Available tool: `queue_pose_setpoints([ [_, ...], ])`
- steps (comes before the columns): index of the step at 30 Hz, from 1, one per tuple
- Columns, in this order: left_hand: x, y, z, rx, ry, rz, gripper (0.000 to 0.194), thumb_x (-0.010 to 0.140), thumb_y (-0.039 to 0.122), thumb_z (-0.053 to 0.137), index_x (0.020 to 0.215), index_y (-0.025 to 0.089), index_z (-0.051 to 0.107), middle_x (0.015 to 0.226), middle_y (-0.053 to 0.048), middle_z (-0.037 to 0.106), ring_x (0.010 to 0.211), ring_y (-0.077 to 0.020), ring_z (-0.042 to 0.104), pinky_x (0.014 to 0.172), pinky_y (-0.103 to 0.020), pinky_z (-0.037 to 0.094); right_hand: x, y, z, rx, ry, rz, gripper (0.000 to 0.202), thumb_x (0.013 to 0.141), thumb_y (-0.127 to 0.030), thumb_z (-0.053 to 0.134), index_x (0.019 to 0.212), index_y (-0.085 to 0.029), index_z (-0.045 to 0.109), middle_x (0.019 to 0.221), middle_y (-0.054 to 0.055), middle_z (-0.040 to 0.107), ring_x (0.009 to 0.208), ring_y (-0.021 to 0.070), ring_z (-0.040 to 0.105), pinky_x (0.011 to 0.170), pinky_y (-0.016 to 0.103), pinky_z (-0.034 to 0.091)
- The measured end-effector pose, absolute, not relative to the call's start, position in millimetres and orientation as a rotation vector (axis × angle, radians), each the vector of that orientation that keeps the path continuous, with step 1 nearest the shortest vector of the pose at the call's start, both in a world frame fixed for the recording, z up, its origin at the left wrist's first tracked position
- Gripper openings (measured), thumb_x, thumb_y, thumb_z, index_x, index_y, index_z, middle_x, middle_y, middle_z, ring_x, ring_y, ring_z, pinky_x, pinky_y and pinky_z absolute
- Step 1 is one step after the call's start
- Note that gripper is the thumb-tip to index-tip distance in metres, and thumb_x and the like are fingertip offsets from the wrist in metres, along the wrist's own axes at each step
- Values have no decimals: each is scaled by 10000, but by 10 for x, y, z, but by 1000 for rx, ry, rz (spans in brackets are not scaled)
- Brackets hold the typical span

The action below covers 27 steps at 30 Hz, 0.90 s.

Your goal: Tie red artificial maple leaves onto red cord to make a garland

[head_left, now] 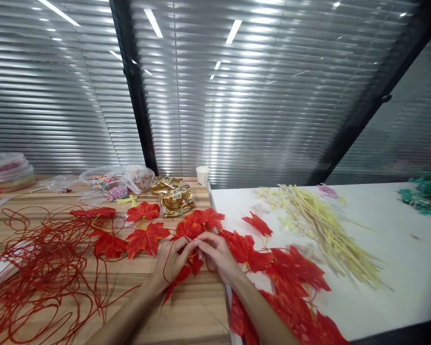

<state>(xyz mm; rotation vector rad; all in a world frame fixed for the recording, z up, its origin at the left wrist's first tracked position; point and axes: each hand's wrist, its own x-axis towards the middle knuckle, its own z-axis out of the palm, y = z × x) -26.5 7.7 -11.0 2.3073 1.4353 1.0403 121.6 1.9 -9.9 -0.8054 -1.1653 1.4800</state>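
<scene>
Item, left hand (167, 263): thumb and forefinger drawn together, apparently on red cord (48, 258), a strand of which loops over the hand. The close pinch suits so thin a strand.

Item, right hand (221, 255): fingertips together, meeting those of the left among the leaves; what lies between them is hidden. Meeting tip to tip likely gives fine control at one small spot.

Item, leaf garland (298, 268): red, maple-shaped leaves, beneath and around the fingers. It runs from the left over the wooden tabletop (187, 321), across the seam, to the near right on the white tabletop (380, 297). Spread so, its weight seems borne by the surfaces, sparing the hands.

Item, cord, main bulk: loose tangle, near left, beside the garland; probably within easy reach, though its loops could snag.

Item, gold packets (175, 200): crumpled, beyond the hands. Just left, a clear plastic bag (138, 178) and a tub of small coloured pieces (100, 179).

Item, paper cup (202, 176): white, upright, far edge, seemingly out of the hands' way.

Item, yellow strips (319, 225): loose bundle, right, on white, apart from the garland.

Item, round lidded tubs (7, 173): far left.

Item, blue-green bunch (429, 194): far right.
</scene>
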Motion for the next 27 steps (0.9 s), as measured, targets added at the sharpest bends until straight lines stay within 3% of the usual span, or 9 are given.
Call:
queue_pose_setpoints([
  [7,-269,133,86,2046,1400,1009,429,790,444,430,490,144,492,442,37,423,452,-73,373,460,-183,288,1154,-7,-106,-810,-1276,1421,294,690,-326,633,933,-188,542,592,-29,522,515,101,494,502,223,394],
  [11,-267,112,158,2038,1368,1040,392,788,415,436,523,140,523,496,27,460,495,-79,393,501,-186,305,1120,-68,-108,-847,-1414,1177,312,717,-284,605,1007,-201,522,727,-6,533,551,89,495,511,215,395],
  [16,-240,80,106,1983,1340,975,339,785,409,429,614,144,553,533,30,477,525,-88,409,518,-188,314,1128,-97,-111,-954,-1395,1034,217,757,-314,550,931,-185,555,734,15,565,531,93,497,502,218,405],
  [27,-265,139,58,2056,1275,877,433,782,466,399,511,143,496,495,42,391,518,-85,360,507,-194,274,1203,-50,-120,-966,-1559,941,185,693,-284,599,828,-159,609,721,27,600,585,113,522,541,227,421],
])
